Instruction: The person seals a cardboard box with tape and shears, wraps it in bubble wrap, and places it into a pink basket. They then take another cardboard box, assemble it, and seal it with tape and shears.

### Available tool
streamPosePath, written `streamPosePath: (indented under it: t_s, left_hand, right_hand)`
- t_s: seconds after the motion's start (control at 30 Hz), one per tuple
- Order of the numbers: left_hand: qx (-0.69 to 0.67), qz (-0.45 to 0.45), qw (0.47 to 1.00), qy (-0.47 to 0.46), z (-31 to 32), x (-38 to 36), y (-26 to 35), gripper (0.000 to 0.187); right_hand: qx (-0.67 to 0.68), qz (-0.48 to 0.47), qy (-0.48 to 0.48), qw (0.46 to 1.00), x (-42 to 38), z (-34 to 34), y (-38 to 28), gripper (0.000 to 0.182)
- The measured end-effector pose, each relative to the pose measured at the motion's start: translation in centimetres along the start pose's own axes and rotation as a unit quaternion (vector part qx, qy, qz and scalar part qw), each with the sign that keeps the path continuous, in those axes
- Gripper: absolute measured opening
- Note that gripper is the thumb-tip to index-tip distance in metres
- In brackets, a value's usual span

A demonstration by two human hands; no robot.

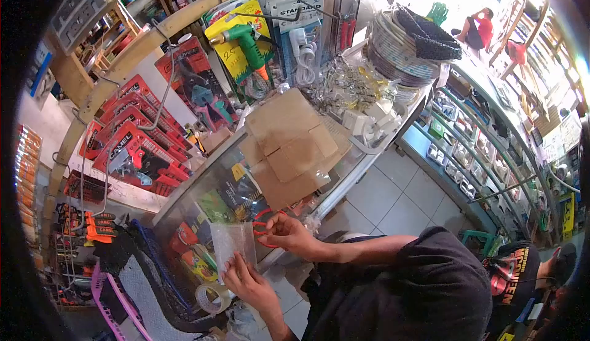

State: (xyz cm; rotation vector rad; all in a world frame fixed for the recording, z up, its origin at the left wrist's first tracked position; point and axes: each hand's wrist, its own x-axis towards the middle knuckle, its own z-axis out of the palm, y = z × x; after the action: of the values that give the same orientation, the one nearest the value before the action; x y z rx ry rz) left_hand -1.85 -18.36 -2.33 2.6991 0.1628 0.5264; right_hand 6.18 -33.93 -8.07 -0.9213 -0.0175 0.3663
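Here the left hand [246, 279] pinches a clear plastic bag [232, 241] by its lower edge; just beside it the right hand [287, 233] grips what looks like a red rubber band [263, 229].

"CAMEL" on red tool packs [132, 150], "STANDARD" on hanging blister card [299, 9]

- A see-through plastic bag [232, 241] with a shiny, clear look.
- A thin red rubber band [263, 228], bright red all round.
- Brown flat cardboard pieces [289, 147], plain with no pattern.
- Red and black tool packs [138, 150] with white letters on them.
- A green spray gun [249, 43] with an orange tip on a yellow card.
- A pale see-through roll of tape [212, 298].
- Black sleeves [393, 279] with no print.
- A black shirt [513, 276] with yellow and red letters.
- White floor tiles [393, 199] with thin dark lines between them.
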Motion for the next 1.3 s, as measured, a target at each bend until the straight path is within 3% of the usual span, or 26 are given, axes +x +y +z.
streamPosePath:
  t_s: [0.1,0.13,0.2,0.23,0.27,0.43,0.57,0.77,0.87,0.97,1.1,1.3]
  left_hand:
    - [-0.037,0.031,0.998,0.031,1.0,0.1,-0.6,0.044]
    - [-0.039,0.03,0.998,0.043,1.1,-0.3,-1.3,0.042]
    - [-0.05,0.021,0.997,0.056,1.7,-0.4,-1.6,0.036]
    - [-0.04,0.021,0.997,0.056,1.7,-0.4,-1.9,0.036]
    - [-0.036,0.024,0.997,0.056,1.8,-0.4,-1.9,0.036]
    - [-0.082,0.014,0.992,0.092,1.7,-0.6,-2.0,0.035]
    - [-0.123,-0.009,0.989,0.083,1.3,-0.4,-1.9,0.037]
    - [-0.176,-0.059,0.979,0.08,1.8,-0.6,-2.1,0.036]
    - [-0.157,-0.046,0.983,0.086,1.6,-0.5,-1.9,0.043]
    - [-0.156,-0.042,0.984,0.08,1.6,-0.5,-1.9,0.053]
    - [-0.155,-0.043,0.984,0.081,1.8,-0.6,-2.0,0.054]
    - [-0.149,-0.03,0.984,0.098,1.6,-0.3,-1.9,0.054]
  right_hand:
    - [0.078,-0.008,-0.006,0.997,-0.1,-0.5,1.0,0.025]
    - [0.047,-0.041,-0.004,0.998,0.0,-0.4,1.0,0.013]
    - [-0.038,-0.014,0.017,0.999,-0.7,0.0,-1.1,0.006]
    - [-0.043,0.005,0.05,0.998,-0.9,0.7,-1.5,0.01]
    - [-0.153,0.064,0.083,0.983,-1.0,0.3,-2.3,0.012]
    - [-0.149,0.133,0.003,0.98,-1.5,1.9,-5.3,0.018]
    - [-0.093,0.19,-0.122,0.97,-1.5,2.9,-7.0,0.021]
    - [-0.14,0.207,-0.197,0.948,-1.1,5.2,-9.1,0.024]
    - [-0.184,0.194,-0.221,0.938,0.0,5.7,-9.5,0.023]
    - [-0.189,0.223,-0.188,0.938,1.0,6.6,-9.9,0.023]
    - [-0.243,0.178,-0.203,0.932,1.9,6.9,-9.5,0.023]
    - [-0.217,0.215,-0.195,0.932,2.0,6.3,-9.6,0.021]
